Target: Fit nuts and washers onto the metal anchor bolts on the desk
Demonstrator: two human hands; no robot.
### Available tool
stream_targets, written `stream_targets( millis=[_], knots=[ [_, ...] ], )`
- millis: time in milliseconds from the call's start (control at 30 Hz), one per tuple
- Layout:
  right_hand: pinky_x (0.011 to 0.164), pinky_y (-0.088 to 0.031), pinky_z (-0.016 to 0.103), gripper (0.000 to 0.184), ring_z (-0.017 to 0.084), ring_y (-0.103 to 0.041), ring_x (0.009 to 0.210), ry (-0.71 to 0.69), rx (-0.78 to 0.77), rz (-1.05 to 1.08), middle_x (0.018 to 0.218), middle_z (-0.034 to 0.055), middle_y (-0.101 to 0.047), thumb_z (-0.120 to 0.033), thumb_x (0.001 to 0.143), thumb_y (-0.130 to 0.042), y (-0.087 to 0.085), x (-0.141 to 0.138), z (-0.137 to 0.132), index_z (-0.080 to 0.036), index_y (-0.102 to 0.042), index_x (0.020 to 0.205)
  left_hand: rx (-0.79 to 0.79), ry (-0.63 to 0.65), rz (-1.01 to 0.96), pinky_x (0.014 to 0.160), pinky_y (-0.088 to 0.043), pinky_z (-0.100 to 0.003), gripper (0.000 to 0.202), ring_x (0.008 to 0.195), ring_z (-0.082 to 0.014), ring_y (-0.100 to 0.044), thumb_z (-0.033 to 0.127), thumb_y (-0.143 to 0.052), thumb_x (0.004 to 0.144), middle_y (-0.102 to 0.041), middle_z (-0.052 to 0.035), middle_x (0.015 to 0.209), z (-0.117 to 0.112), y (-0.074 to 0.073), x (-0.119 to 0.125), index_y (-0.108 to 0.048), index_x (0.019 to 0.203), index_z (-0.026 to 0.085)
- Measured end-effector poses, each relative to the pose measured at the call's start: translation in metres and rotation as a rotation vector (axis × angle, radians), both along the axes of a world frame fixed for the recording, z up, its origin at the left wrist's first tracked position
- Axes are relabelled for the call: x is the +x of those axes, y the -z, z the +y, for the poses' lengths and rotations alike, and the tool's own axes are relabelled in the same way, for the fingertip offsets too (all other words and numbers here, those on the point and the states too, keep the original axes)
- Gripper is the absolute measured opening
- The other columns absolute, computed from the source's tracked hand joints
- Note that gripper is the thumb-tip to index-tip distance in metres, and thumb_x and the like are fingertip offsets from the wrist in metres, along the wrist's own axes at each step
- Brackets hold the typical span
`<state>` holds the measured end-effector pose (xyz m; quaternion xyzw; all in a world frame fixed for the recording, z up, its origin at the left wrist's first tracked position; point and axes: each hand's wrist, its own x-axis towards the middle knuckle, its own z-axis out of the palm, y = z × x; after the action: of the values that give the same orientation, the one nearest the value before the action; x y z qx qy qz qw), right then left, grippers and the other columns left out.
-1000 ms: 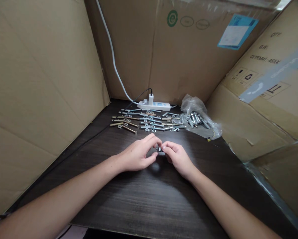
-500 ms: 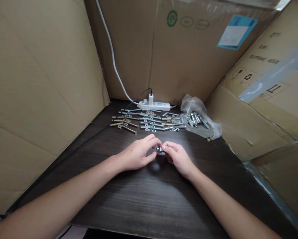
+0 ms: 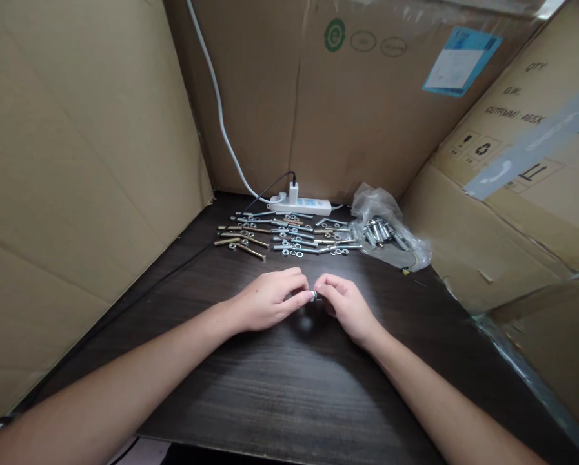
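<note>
The worktop (image 3: pixel 289 387) is showing dark brown wood grain. Tan cardboard boxes (image 3: pixel 76 161) are carrying a green logo (image 3: pixel 334 35) and a blue-and-white label (image 3: pixel 461 62) at the upper right. The bolts (image 3: pixel 289 236) are gleaming silver and brass beside a white power strip (image 3: pixel 301 206).

both hands (image 3: pixel 308 300) pinch a small metal fastener (image 3: pixel 313 296) above the dark table (image 3: pixel 289 387).

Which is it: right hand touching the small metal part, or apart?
Touching. Head view shows fingertips of the right hand pinching the small metal part, left hand at its other end.
</note>
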<state>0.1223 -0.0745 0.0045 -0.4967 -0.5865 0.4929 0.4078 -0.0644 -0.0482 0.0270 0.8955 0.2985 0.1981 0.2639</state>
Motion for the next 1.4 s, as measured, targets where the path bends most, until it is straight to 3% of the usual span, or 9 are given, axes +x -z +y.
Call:
stream_targets(
  millis=[200,400,533,700,833,967,1100,1200,1400],
  knots=[
    [0.048,-0.026,0.023,0.026,0.01,-0.031,0.05,-0.033,0.018,-0.044,0.053,-0.0047,-0.037,-0.037,0.081,-0.05,-0.0033,-0.0004,0.0,-0.018,-0.05,0.063,0.033,-0.023,-0.026,0.067,-0.04,-0.023,0.009,0.076,-0.013,-0.051,0.028,-0.05,0.088,-0.053,0.0001,0.088,-0.0017,0.0004,0.0017,-0.051,0.092,0.019],
    [0.046,-0.024,0.023,0.035,0.01,-0.031,0.051,-0.04,0.048,-0.09,0.055,-0.0031,-0.037,-0.042,0.085,-0.045,-0.0017,0.0011,-0.0003,-0.018,-0.045,0.059,-0.013,-0.025,-0.063,0.064,-0.041,-0.024,0.018,0.07,-0.0113,-0.049,0.016,-0.045,0.085,-0.051,-0.0002,0.091,-0.0047,-0.0008,0.0007,-0.047,0.102,0.021],
    [0.048,-0.025,0.023,0.036,0.01,-0.031,0.052,-0.01,0.059,-0.102,0.054,-0.0034,-0.036,-0.043,0.085,-0.044,-0.0009,0.001,-0.0001,-0.019,-0.043,0.059,-0.066,-0.059,-0.064,0.067,-0.042,-0.025,0.016,0.074,-0.0127,-0.051,0.024,-0.046,0.088,-0.054,-0.0006,0.093,-0.003,-0.0004,-0.0008,-0.048,0.103,0.021],
    [0.055,-0.031,0.024,0.035,0.012,-0.036,0.057,-0.022,0.113,-0.158,0.056,-0.0027,-0.038,-0.042,0.085,-0.044,-0.0004,0.0007,-0.0002,-0.019,-0.043,0.058,-0.039,0.001,-0.039,0.073,-0.041,-0.026,0.025,0.08,-0.0144,-0.052,0.034,-0.036,0.095,-0.056,-0.0013,0.086,0.0023,0.0045,0.0005,-0.054,0.088,0.019],
    [0.059,-0.032,0.025,0.035,0.012,-0.038,0.06,-0.036,0.13,-0.167,0.059,-0.0024,-0.04,-0.042,0.086,-0.044,0.0009,0.0017,0.0007,-0.018,-0.043,0.06,-0.027,-0.012,-0.067,0.068,-0.041,-0.025,0.014,0.075,-0.0131,-0.051,0.028,-0.042,0.091,-0.053,-0.0008,0.087,-0.0004,0.0044,0.0018,-0.053,0.097,0.02],
    [0.059,-0.031,0.025,0.035,0.012,-0.037,0.06,-0.039,0.118,-0.148,0.06,-0.0024,-0.039,-0.042,0.087,-0.043,0.0008,0.002,0.0008,-0.018,-0.043,0.06,-0.03,-0.054,-0.08,0.064,-0.041,-0.024,0.024,0.067,-0.0111,-0.047,0.017,-0.047,0.082,-0.051,0.0002,0.089,-0.0037,0.001,0.0003,-0.048,0.106,0.022],
    [0.058,-0.031,0.025,0.035,0.012,-0.037,0.06,-0.036,0.124,-0.165,0.059,-0.0027,-0.039,-0.043,0.086,-0.044,0.001,0.0018,0.0,-0.019,-0.043,0.061,-0.059,-0.059,-0.056,0.071,-0.042,-0.026,0.014,0.077,-0.0135,-0.05,0.028,-0.044,0.09,-0.053,-0.001,0.092,-0.0011,0.001,-0.0006,-0.051,0.098,0.021],
    [0.058,-0.031,0.024,0.035,0.012,-0.037,0.06,-0.041,0.134,-0.177,0.059,-0.0028,-0.039,-0.042,0.086,-0.044,0.001,0.0016,-0.0002,-0.018,-0.043,0.061,-0.048,-0.032,-0.041,0.073,-0.042,-0.026,0.023,0.079,-0.0142,-0.051,0.036,-0.038,0.094,-0.054,-0.0017,0.088,0.0011,0.0028,0.0005,-0.054,0.09,0.019],
    [0.059,-0.031,0.025,0.036,0.013,-0.038,0.06,-0.045,0.131,-0.152,0.059,-0.0023,-0.041,-0.043,0.086,-0.043,0.0,0.0014,0.0003,-0.019,-0.043,0.06,-0.014,-0.026,-0.053,0.064,-0.042,-0.024,0.015,0.071,-0.012,-0.051,0.027,-0.044,0.089,-0.052,-0.0013,0.091,-0.0028,0.0012,0.002,-0.053,0.101,0.021]
  ],
)
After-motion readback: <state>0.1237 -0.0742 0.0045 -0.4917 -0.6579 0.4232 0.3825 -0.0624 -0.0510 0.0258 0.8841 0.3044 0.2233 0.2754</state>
